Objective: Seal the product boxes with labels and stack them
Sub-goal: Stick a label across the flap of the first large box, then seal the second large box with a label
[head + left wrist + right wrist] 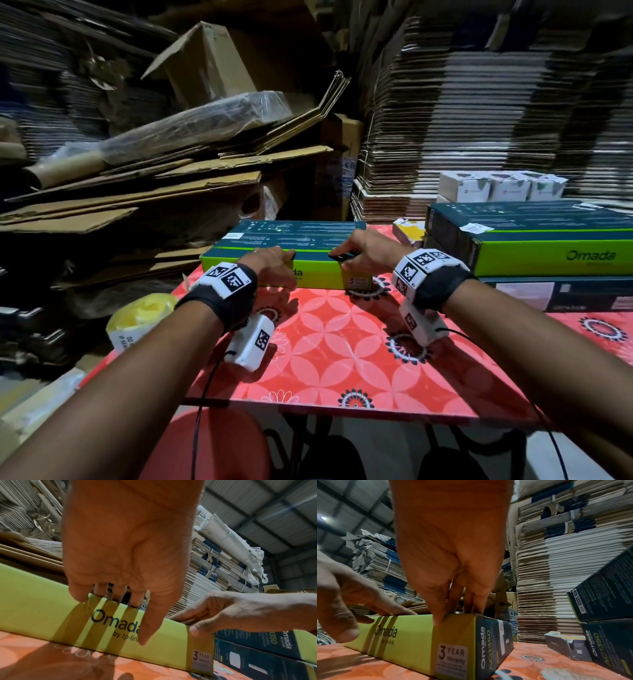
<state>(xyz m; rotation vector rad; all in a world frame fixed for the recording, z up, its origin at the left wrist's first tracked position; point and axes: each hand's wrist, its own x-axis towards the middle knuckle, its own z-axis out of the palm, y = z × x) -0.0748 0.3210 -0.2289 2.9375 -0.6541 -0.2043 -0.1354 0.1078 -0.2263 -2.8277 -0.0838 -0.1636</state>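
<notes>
A long Omada product box, teal on top with a lime front, lies on the red patterned table. My left hand holds its top front edge, fingers over the top and thumb down on the lime face. My right hand grips the same edge near the box's right end, thumb at the front and fingers on top. A small dark patch sits under the right fingers; I cannot tell what it is. A stack of similar boxes stands at the right.
Small white boxes sit behind the stack, and a small yellow-topped box lies beside it. Flattened cardboard is piled high behind and to the left. A yellow bag lies off the table's left edge, and a red stool stands below.
</notes>
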